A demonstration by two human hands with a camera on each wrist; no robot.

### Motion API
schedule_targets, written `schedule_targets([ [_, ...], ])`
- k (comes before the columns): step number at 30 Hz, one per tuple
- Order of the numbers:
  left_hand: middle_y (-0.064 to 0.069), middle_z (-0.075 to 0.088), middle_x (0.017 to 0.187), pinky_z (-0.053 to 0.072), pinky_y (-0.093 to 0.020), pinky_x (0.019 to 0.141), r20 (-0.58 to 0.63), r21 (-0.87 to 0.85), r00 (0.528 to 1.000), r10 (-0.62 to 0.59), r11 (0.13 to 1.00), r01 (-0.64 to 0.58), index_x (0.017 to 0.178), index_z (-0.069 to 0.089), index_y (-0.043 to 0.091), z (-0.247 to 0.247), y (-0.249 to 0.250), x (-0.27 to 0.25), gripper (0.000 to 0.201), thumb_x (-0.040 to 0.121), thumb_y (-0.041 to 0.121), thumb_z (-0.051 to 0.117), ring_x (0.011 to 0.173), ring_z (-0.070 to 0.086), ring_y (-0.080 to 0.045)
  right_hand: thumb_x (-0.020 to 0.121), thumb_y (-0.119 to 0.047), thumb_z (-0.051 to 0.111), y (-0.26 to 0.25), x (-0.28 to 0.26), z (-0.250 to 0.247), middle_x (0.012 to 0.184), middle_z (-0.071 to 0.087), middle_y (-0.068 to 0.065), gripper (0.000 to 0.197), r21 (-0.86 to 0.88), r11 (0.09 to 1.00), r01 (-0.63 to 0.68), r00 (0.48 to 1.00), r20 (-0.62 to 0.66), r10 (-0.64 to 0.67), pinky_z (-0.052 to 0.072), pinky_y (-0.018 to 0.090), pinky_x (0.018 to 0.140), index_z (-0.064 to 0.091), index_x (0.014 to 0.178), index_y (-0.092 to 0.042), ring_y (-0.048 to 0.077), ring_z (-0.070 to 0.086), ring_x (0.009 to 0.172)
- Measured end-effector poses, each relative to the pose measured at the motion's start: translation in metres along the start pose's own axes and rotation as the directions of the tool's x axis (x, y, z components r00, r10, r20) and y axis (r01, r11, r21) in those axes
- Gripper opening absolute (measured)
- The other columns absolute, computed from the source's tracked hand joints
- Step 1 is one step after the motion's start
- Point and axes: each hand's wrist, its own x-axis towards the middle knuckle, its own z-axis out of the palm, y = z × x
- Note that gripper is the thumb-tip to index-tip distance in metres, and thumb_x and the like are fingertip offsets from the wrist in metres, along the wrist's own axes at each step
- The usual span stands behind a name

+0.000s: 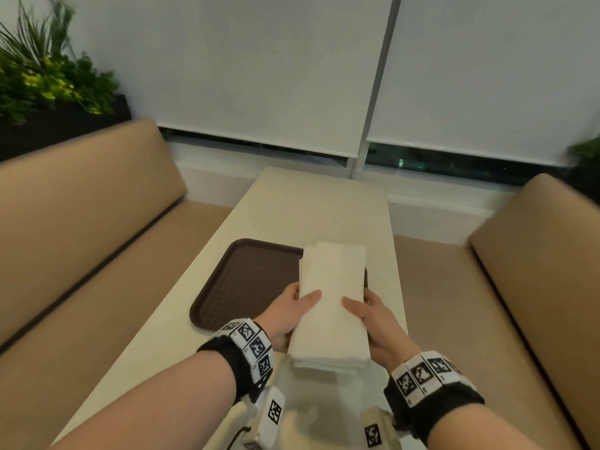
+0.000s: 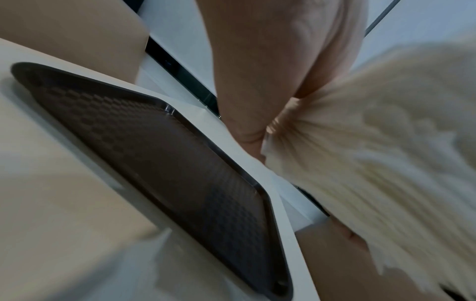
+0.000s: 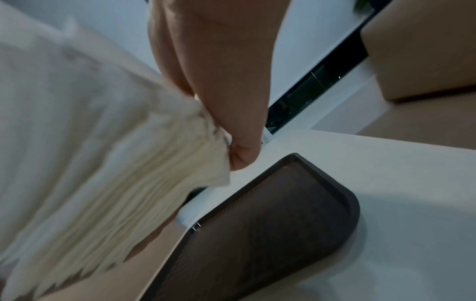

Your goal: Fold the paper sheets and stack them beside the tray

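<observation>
1. Setting: a booth with tan benches (image 1: 81,228) on both sides, a pale table (image 1: 311,209) running away from me toward a window with white blinds (image 1: 259,76) drawn almost fully down. Green plants (image 1: 48,69) sit in a dark planter at far left.
2. A brown tray (image 1: 246,280) lies flat on the table, left of centre and just ahead of my hands.
3. I hold a thick stack of paper sheets (image 1: 331,306) lifted above the table, its far end over the tray's right edge, its near end toward me.
4. My left hand (image 1: 292,313) grips the stack's left long edge: thumb lying on top, fingers under it and out of sight.
5. My right hand (image 1: 373,319) mirrors it on the right long edge, thumb on top, fingers curled beneath.
6. Both forearms reach in from below, wrists wearing black bands with checkered marker tiles.
7. Left wrist view only: the stack's edge (image 2: 360,163) fans into many thin layers where my fingers (image 2: 257,81) pinch it; the tray's gridded floor (image 2: 167,163) shows below.
8. Right wrist view only: the same layered edge (image 3: 128,193), squeezed at my fingers (image 3: 242,154), with the tray's rounded corner (image 3: 345,203) on the table. Both wrist views are motion-blurred.
</observation>
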Motion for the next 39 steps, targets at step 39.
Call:
schedule_targets([
  [39,-0.011,0.037,0.149,0.038,-0.036,0.106,-0.221,0.642,0.975,-0.004,0.752,0.149,0.152,0.015,0.015,-0.048,-0.017,0.121,0.076,0.093,0.050,0.049,0.132,0.042,-0.028,0.094,-0.041,0.054,0.023,0.106,0.032,0.149,0.038,0.011,0.082,-0.699,0.698,-0.153,0.937,-0.327,-0.121,0.038,0.040,0.105,0.005,0.154,-0.014,0.031,0.043,0.132],
])
